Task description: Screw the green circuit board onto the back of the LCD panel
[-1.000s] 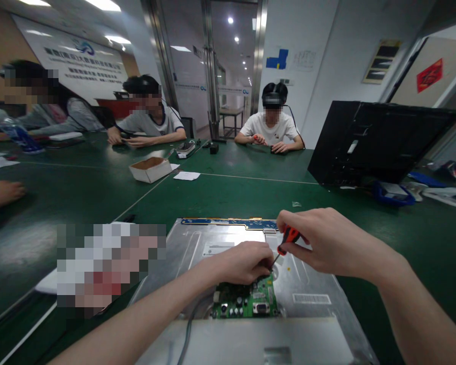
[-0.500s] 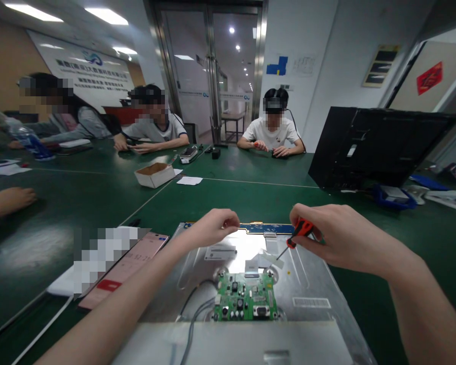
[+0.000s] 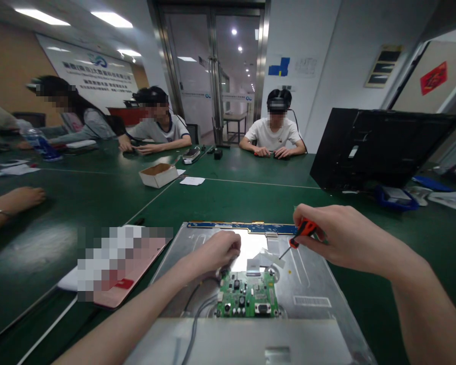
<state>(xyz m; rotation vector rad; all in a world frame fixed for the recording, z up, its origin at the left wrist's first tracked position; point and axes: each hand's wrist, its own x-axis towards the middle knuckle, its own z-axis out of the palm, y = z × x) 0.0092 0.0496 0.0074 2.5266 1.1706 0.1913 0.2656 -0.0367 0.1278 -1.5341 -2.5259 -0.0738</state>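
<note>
My right hand (image 3: 332, 233) grips a red and black screwdriver (image 3: 304, 229) by its handle. The shaft slants down to the left, its tip at a strip of clear tape (image 3: 266, 257) on the silver back of a display panel (image 3: 311, 284). Over the panel's left half is my left hand (image 3: 222, 249), fingers curled closed; whatever they may hold is hidden. Just below it sits a green circuit board (image 3: 247, 296), with a flat ribbon cable (image 3: 253, 266) at its upper edge and grey wires (image 3: 199, 314) at its left. A narrow blue board (image 3: 228, 226) runs along the panel's far edge.
Left of the panel lie a pink phone (image 3: 137, 276) and a white object, partly blurred out. A small open box (image 3: 158, 176) and paper (image 3: 192, 180) are farther off. A black monitor (image 3: 380, 152) stands at the right. Several people sit around the green table (image 3: 258, 200).
My left hand has moved down and toward me, from near the panel's far edge to just above the green circuit board. My right hand keeps the screwdriver at almost the same spot.
</note>
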